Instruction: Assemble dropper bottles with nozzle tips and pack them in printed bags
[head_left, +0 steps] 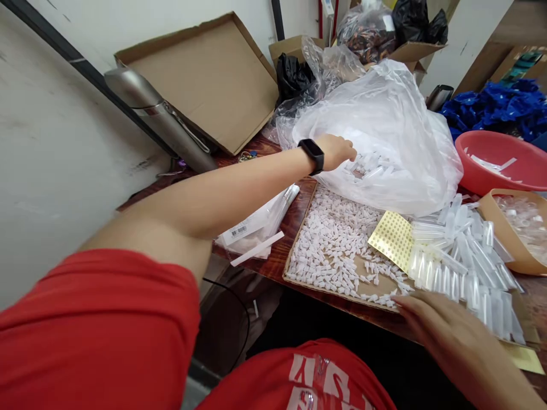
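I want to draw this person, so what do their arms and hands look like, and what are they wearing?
Both arms are bare from the shoulder down, with no gloves on either hand. The left hand has a black band with a dark rectangular face, like a smartwatch, on its wrist. The right hand wears nothing, no rings on the fingers. A red sleeve covers the left shoulder.

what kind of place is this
Probably a small workshop for hand assembly or packing: a cardboard tray strewn with small white plastic parts, rows of clear tubes, and a big plastic bag the left hand reaches into.
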A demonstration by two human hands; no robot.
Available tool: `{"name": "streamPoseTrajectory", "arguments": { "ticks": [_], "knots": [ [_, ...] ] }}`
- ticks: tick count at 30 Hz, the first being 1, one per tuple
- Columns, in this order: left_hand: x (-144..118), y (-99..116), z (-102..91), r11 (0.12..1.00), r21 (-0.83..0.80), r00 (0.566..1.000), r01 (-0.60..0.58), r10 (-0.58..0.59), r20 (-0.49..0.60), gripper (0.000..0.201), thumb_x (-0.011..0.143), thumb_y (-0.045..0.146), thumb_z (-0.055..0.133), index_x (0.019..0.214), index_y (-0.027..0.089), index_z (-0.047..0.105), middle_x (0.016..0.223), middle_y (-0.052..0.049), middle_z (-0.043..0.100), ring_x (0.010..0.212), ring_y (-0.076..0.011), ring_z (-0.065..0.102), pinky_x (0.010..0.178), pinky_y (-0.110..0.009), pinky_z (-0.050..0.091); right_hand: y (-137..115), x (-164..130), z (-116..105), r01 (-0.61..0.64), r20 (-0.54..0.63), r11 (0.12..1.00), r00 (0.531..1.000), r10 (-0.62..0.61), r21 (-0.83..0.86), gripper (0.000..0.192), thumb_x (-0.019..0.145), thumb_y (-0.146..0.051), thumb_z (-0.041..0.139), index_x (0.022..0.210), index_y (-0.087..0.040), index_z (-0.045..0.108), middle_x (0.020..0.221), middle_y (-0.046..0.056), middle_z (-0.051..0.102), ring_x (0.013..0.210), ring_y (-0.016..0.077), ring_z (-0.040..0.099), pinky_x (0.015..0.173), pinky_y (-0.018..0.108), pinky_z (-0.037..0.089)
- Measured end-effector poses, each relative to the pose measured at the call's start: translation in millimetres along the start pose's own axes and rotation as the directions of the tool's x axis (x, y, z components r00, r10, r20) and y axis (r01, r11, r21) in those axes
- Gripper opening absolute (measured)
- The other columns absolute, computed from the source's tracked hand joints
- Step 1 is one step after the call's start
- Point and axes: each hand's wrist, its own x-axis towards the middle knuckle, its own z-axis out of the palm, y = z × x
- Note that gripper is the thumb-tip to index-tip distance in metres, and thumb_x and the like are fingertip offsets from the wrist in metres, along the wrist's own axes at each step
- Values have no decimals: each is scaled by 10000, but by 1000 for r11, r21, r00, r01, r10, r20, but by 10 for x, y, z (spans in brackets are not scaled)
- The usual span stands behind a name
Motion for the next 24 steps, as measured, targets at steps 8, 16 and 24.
{"name": "streamPoseTrajectory", "arguments": {
  "ticks": [8, 16, 24],
  "knots": [
    [690, -348, 535, 992, 24, 988, -126, 128, -81, 110, 899, 110, 658, 833, 162, 730, 1185, -158, 682, 1327, -354, 513, 1122, -442, 326, -35, 1191, 826, 485, 450, 787, 841, -301, -381, 464, 781, 85, 570, 1163, -168, 639, 1026, 91, 674, 839, 227, 648, 675, 345, 522],
    [668, -294, 513, 990, -95, 992, -105, 98, -76, 229, 927, 83, 653, 1133, 27, 737, 1237, -182, 709, 1368, -339, 542, 1188, -430, 300, -41, 1128, 745, 418, 474, 849, 848, -236, -325, 472, 813, 96, 541, 1192, -166, 643, 993, 78, 643, 867, 227, 645, 710, 331, 531],
    [-95, 165, -214, 973, -230, 986, -34, -6, -168, 469, 1032, 215, 493, 1423, -27, 586, 1296, -135, 642, 1463, -512, 481, 1070, -562, 364, 74, 920, 637, 287, 421, 947, 884, -204, -142, 471, 998, -30, 491, 1417, -226, 579, 1246, 96, 685, 1026, 199, 728, 845, 334, 618]
  ]
}}
